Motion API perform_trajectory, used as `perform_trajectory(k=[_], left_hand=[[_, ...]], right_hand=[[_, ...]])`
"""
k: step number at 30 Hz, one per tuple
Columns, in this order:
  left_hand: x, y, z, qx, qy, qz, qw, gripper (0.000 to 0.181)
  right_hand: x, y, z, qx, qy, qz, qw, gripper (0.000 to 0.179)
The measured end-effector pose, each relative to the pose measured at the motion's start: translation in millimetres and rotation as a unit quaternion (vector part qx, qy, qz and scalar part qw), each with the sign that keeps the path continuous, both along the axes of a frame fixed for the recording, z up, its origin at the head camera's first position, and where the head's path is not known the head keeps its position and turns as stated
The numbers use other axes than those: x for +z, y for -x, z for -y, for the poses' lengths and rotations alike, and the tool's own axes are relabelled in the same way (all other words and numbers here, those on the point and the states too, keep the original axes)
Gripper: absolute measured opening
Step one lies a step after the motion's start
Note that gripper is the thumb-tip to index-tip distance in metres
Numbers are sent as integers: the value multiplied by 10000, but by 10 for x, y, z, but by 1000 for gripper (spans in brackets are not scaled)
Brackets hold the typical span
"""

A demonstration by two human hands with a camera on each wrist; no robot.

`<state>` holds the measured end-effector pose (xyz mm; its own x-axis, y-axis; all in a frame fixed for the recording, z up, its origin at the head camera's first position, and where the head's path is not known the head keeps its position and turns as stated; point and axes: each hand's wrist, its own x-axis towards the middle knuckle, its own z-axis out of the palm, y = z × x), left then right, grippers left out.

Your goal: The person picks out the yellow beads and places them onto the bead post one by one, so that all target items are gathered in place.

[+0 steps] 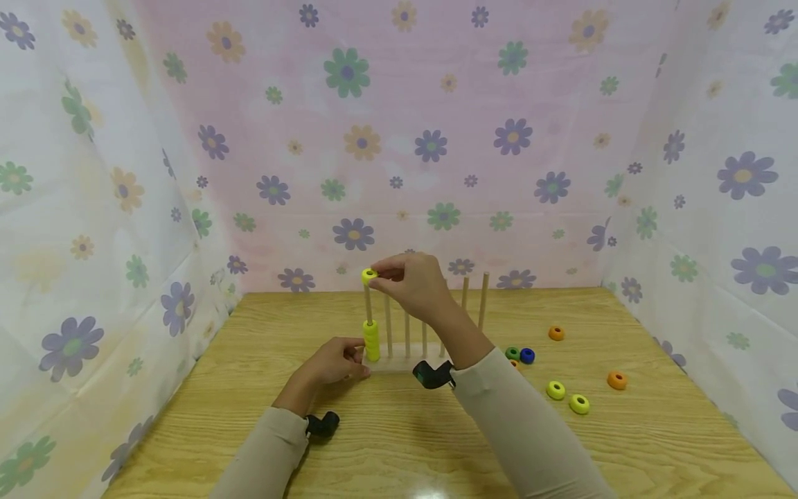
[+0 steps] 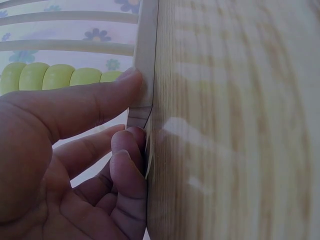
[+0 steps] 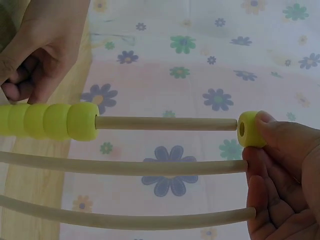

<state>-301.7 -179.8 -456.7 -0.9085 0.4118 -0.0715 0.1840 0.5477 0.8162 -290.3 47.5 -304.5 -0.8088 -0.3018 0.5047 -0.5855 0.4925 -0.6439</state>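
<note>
My right hand [image 1: 416, 284] pinches a yellow bead [image 3: 253, 131] between thumb and fingers. The bead's hole faces the tip of the leftmost rod [image 3: 165, 123] of a wooden peg rack, right at its end. Lower on that rod sits a stack of several yellow beads [image 1: 371, 341]. With the thumb on the front and curled fingers at the end, my left hand [image 1: 333, 362] holds the left end of the rack's base [image 1: 399, 363]. The rack's other upright rods [image 3: 125, 167] carry no beads where they show; the right forearm hides part of them in the head view.
Right of the rack on the wooden table [image 1: 386, 443] lie two yellow beads [image 1: 580, 405], a green bead [image 1: 512, 353], a blue bead [image 1: 527, 356] and orange beads [image 1: 617, 380], one partly behind the sleeve. Flowered cloth [image 1: 399, 166] surrounds the table at back and sides.
</note>
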Motion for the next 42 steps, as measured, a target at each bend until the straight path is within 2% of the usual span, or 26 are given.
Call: perform_trajectory(k=[4, 11, 24, 42], left_hand=[[-10, 11, -4, -49, -39, -25, 10000, 56], [-8, 14, -11, 6, -26, 17, 10000, 57], [-52, 34, 7, 49, -77, 3, 10000, 60], [-38, 7, 5, 60, -81, 5, 9999, 61]], right_hand=[[-24, 7, 30, -156, 38, 78, 9998, 22], [-52, 17, 56, -351, -44, -138, 9993, 23], [-18, -26, 99, -419, -13, -33, 9991, 25], [-15, -31, 102, -433, -147, 108, 9989, 26]])
